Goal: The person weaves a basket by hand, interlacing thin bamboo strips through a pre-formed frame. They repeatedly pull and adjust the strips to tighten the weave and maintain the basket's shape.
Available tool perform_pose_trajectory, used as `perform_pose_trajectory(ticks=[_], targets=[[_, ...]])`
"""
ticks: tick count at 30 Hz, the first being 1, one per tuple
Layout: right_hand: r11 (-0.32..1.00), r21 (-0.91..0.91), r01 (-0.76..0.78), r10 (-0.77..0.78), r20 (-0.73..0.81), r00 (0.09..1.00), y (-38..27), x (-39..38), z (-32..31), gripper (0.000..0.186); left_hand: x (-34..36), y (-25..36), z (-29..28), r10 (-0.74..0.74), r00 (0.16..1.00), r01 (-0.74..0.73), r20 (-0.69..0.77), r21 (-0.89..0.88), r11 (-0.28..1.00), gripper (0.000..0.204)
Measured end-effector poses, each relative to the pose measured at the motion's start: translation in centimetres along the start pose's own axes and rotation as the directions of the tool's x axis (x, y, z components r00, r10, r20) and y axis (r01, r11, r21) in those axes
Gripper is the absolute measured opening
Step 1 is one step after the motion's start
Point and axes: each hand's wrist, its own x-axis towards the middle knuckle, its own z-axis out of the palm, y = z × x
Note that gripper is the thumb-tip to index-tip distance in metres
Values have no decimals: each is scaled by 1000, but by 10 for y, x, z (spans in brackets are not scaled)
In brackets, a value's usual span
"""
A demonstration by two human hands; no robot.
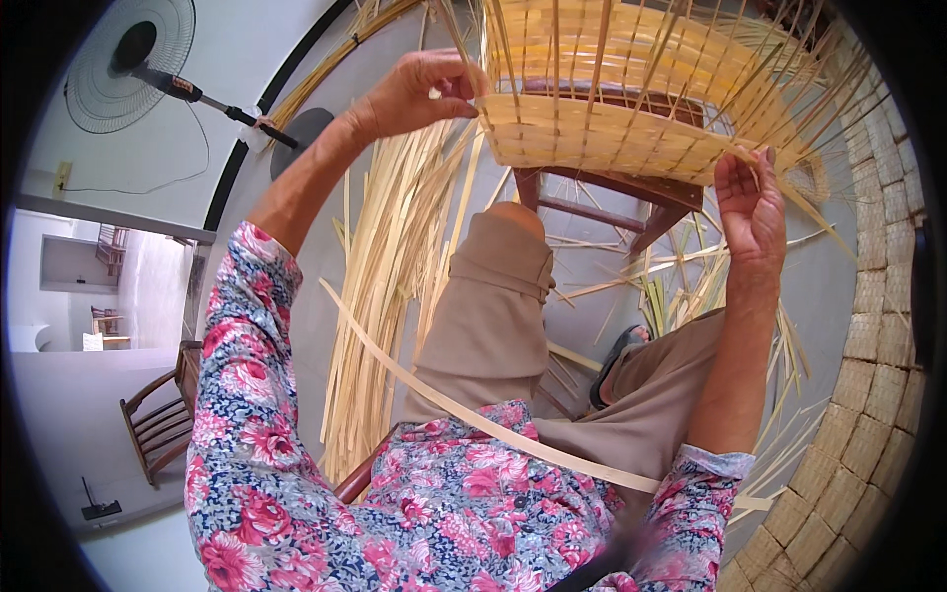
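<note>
A half-woven basket (592, 133) of flat yellow bamboo strips rests on a dark wooden stool (669, 194) in front of me, its loose upright stakes fanning upward. My left hand (422, 94) is at the basket's left corner, with thumb and fingers pinched on the edge of the weave. At the right corner, my right hand (752, 205) has its fingers curled and closed on a bamboo strip along the near wall. A long pale strip (444, 400) lies loose across my lap.
A thick pile of long split strips (385, 266) covers the floor at my left. Scattered offcuts (681, 281) lie under and right of the stool. Stacked woven bundles (848, 424) line the right side. A standing fan (133, 49) and wooden chair (163, 419) are at left.
</note>
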Motion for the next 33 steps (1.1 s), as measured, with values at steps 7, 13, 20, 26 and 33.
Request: perform_pose_trajectory(ticks=[7, 13, 20, 26, 33], targets=[[999, -7, 40, -39, 101, 994, -5, 0, -6, 20, 2, 3, -3, 34, 995, -36, 92, 14, 999, 14], [996, -53, 73, -70, 54, 996, -2, -5, 2, 23, 0, -1, -6, 46, 993, -53, 111, 58, 997, 13], [999, -48, 21, -15, 140, 990, -2, -9, 2, 17, 13, 7, -13, 52, 983, -101, 176, 284, 953, 17], [998, -34, 49, -48, 28, 998, 9, -22, 37, 13, -4, -2, -14, 6, 999, -8, 35, 50, 999, 14], [1000, 29, -4, 5, -28, 1000, 12, -29, 34, 15, -17, 19, -3, -224, 938, 158, -264, -248, 956, 27]])
